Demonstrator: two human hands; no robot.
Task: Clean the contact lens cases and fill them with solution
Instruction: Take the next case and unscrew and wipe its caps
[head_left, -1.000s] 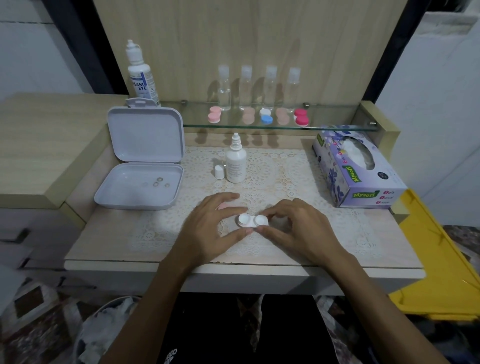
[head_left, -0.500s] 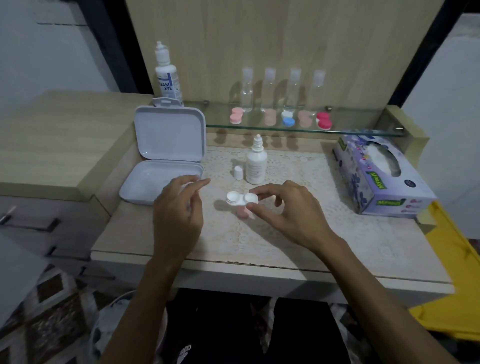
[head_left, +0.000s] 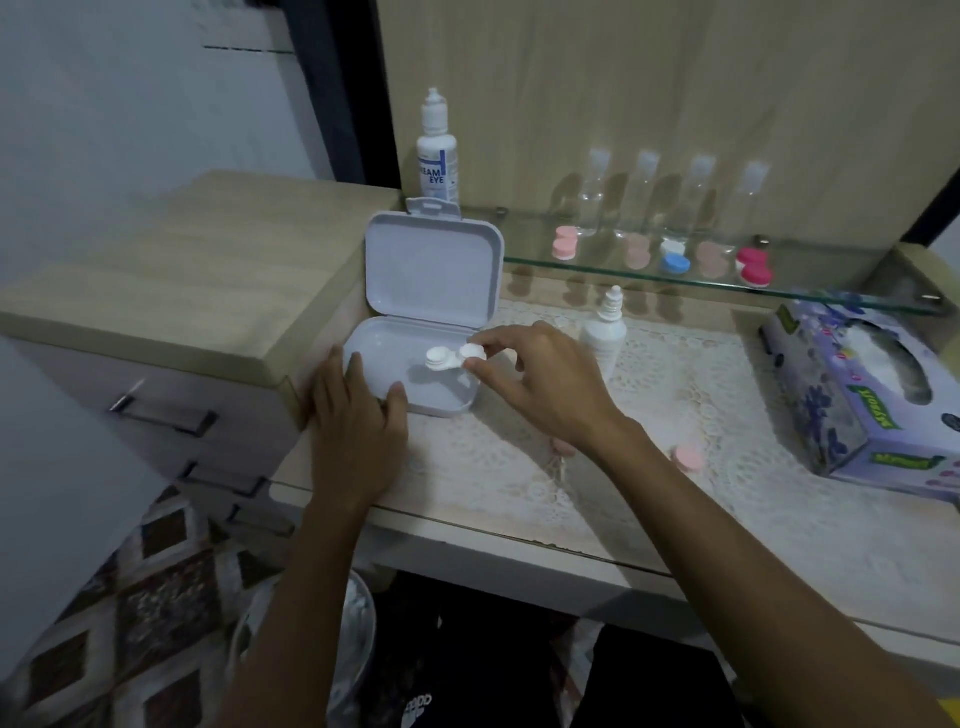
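The white contact lens case (head_left: 456, 357) hangs just over the tray of the open white plastic box (head_left: 415, 364), pinched at its right-hand cap between the thumb and fingertips of my right hand (head_left: 540, 382). My left hand (head_left: 356, 415) rests on the near left corner of that box, fingers straight and lying along its rim, thumb at its front edge. Just beyond my right hand stands a small white dropper bottle (head_left: 602, 332) on the lace mat (head_left: 649, 431), and a pink cap (head_left: 687, 457) lies on the mat beside my right forearm. On the glass shelf (head_left: 831, 296) behind sit coloured lens cases (head_left: 675, 257), four clear bottles (head_left: 641, 192) and a taller solution bottle (head_left: 437, 150). A tissue box (head_left: 862, 395) lies at the right.
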